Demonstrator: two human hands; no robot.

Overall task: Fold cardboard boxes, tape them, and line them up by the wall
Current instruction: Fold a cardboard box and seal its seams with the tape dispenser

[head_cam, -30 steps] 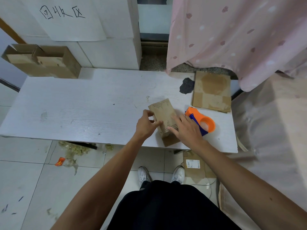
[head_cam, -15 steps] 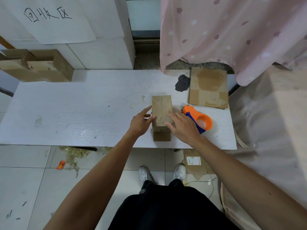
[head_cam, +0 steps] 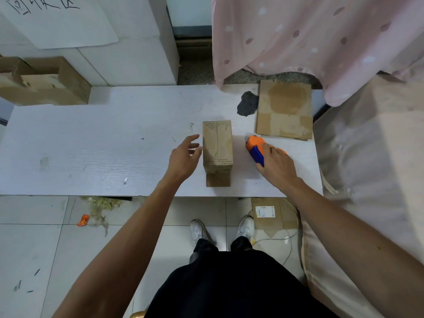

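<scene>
Box (head_cam: 217, 145) stands folded mid-table (head_cam: 91, 145), top seam up, ready for tape. Left hand (head_cam: 183, 157) hangs open, fingers loose, just beside box's left side, holding nothing; prob. there to steady it. Right hand (head_cam: 276, 166) curls over the tape dispenser (head_cam: 255, 148) near the box's right, gripping it, I'd judge, for taping.

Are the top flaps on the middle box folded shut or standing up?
Shut: both top flaps of the box lie flat, meeting at a centre seam. Tape on it: cannot tell.
</scene>
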